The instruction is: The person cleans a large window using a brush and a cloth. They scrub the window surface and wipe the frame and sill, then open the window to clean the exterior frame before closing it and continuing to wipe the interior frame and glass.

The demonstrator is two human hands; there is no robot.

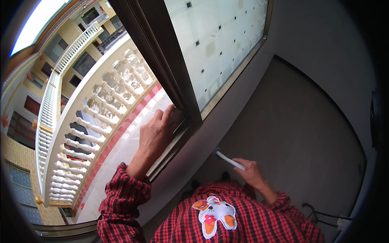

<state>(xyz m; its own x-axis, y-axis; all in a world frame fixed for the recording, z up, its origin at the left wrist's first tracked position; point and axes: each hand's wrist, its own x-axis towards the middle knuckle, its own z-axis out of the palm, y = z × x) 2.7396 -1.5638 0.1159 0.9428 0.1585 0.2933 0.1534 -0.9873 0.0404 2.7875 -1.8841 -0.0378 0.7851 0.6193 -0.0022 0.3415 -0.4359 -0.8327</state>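
Observation:
My left hand (pixel 155 133) reaches over the sill track (pixel 165 155) of an open sliding window, its fingertips at the foot of the dark window frame (pixel 164 51). Whether those fingers pinch anything is hidden behind the hand. Lower right, my right hand (pixel 250 173) is closed on the pale handle of a brush (pixel 229 160). The brush's head, dark and blurred, points away from me towards the wall below the sill. Right of the frame stands a patterned frosted glass pane (pixel 222 45).
Beyond the opening is a balcony walkway with a white balustrade (pixel 91 115). A wall (pixel 209 145) runs below the window down to the grey floor (pixel 291 130). At the lower right is a dark curved metal rod (pixel 314 209) with a pale piece attached.

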